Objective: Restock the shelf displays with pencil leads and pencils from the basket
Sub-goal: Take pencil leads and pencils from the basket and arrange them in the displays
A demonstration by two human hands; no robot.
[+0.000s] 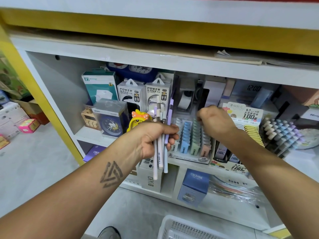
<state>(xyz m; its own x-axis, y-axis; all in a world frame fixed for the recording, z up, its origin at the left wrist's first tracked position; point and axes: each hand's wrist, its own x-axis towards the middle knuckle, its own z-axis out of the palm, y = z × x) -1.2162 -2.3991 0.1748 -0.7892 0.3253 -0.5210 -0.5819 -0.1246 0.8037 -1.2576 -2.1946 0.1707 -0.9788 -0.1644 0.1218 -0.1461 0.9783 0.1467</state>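
Head view only — a single wide-angle frame, looking forward and down at a white shelf (pixel 96 133) in a stationery shop. Centrally, the left hand (pixel 155 137) is closed around a bundle of pencils (pixel 160 149) in white, pale blue and lilac, held roughly upright in front of the shelf edge, their ends showing above and below the fist. To its right, the right hand (pixel 214 121) is curled with knuckles toward the camera, reaching into the back of the pencil-lead display (pixel 191 138), a tray of small pastel packs standing in rows; whether its fingers pinch a pack cannot be told, since they are hidden behind the hand. Beside that tray stand a second lead display (pixel 248 116) with a printed header card and, farther right, a rack of capped pencils (pixel 279 133) in pastel tones. At the bottom edge, the white basket (pixel 186 228) sits on the floor below the hands; its contents are not visible.

Step in hand, as judged: the leads tray is being filled or tidied while the pencils wait in the other hand. The next move probably calls for freeing the right hand, then passing pencils one at a time to the rack on the right — each must be set upright into an open slot without knocking its neighbours.
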